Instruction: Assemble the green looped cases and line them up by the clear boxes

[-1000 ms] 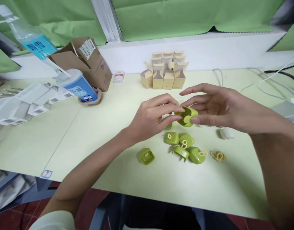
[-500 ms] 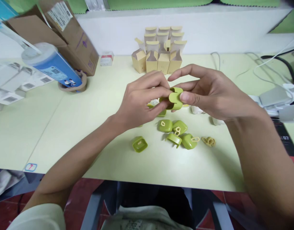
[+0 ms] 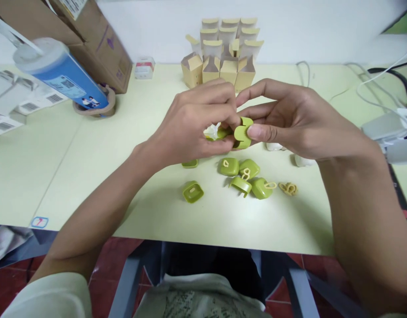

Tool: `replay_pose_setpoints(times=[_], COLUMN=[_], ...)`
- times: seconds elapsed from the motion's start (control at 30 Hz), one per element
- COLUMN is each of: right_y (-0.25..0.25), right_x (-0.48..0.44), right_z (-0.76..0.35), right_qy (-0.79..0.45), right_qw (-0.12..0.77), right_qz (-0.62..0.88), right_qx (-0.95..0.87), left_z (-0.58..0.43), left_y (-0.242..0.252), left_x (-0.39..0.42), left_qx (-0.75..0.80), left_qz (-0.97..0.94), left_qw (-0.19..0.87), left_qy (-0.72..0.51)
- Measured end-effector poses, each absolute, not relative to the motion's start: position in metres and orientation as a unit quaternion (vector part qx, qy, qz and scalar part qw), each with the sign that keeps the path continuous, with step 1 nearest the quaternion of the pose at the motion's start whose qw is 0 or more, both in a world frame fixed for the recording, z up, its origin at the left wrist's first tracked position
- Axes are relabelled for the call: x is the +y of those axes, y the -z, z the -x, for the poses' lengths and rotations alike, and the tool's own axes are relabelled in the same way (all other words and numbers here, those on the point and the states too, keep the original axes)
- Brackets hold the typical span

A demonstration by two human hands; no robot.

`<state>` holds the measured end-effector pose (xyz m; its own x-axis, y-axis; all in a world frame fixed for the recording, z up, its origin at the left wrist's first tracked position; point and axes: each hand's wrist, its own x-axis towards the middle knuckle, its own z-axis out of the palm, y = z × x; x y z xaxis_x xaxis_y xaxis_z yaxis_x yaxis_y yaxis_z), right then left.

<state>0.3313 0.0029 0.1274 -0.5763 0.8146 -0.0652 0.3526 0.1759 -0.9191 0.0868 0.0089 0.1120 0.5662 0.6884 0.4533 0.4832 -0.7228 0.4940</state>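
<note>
Pinching one small green rounded plastic shell between left hand and right hand, both closed on it, risked slipping onto the pale green table.

Cartons behind caps

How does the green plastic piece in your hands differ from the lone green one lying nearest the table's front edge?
The held green plastic piece is pinched above the table between both hands, on edge, showing a notched side. The lone green plastic piece lies untouched on the pale table, hollow side up. Both share the same green colour.
</note>
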Motion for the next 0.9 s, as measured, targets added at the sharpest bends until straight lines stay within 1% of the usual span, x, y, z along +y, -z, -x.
replay_pose_setpoints(times=[0.13,0.23,0.33,0.4,0.47,0.53,0.6,0.67,0.73,0.9], right_y=[-0.131,-0.138,-0.140,-0.134,-0.123,-0.109,-0.096,-0.086,-0.078,-0.068], right_x=[0.005,0.009,0.016,0.019,0.022,0.021,0.020,0.018,0.017,0.021], right_z=[-0.336,-0.352,-0.369,-0.372,-0.366,-0.354,-0.342,-0.335,-0.335,-0.348], right_qy=[-0.498,-0.479,-0.422,-0.366,-0.264,-0.152,-0.094,-0.075,-0.071,-0.119], right_qw=[0.205,0.199,0.182,0.146,0.107,0.069,0.035,0.018,0.026,0.038], right_qz=[0.400,0.386,0.420,0.476,0.521,0.533,0.527,0.522,0.515,0.480], right_qx=[-0.742,-0.763,-0.782,-0.786,-0.805,-0.830,-0.844,-0.849,-0.854,-0.868], left_z=[-0.084,-0.076,-0.063,-0.055,-0.051,-0.049,-0.049,-0.049,-0.049,-0.049], left_y=[-0.110,-0.115,-0.122,-0.126,-0.127,-0.127,-0.126,-0.124,-0.123,-0.121], left_x=[0.010,0.012,0.016,0.019,0.022,0.023,0.024,0.024,0.025,0.026], left_qx=[0.301,0.255,0.246,0.263,0.290,0.316,0.320,0.315,0.309,0.324], left_qz=[-0.870,-0.882,-0.885,-0.884,-0.886,-0.890,-0.898,-0.906,-0.916,-0.921], left_qw=[0.183,0.151,0.105,0.091,0.083,0.071,0.057,0.043,0.040,0.054], left_qy=[-0.344,-0.367,-0.382,-0.376,-0.352,-0.320,-0.297,-0.279,-0.254,-0.208])
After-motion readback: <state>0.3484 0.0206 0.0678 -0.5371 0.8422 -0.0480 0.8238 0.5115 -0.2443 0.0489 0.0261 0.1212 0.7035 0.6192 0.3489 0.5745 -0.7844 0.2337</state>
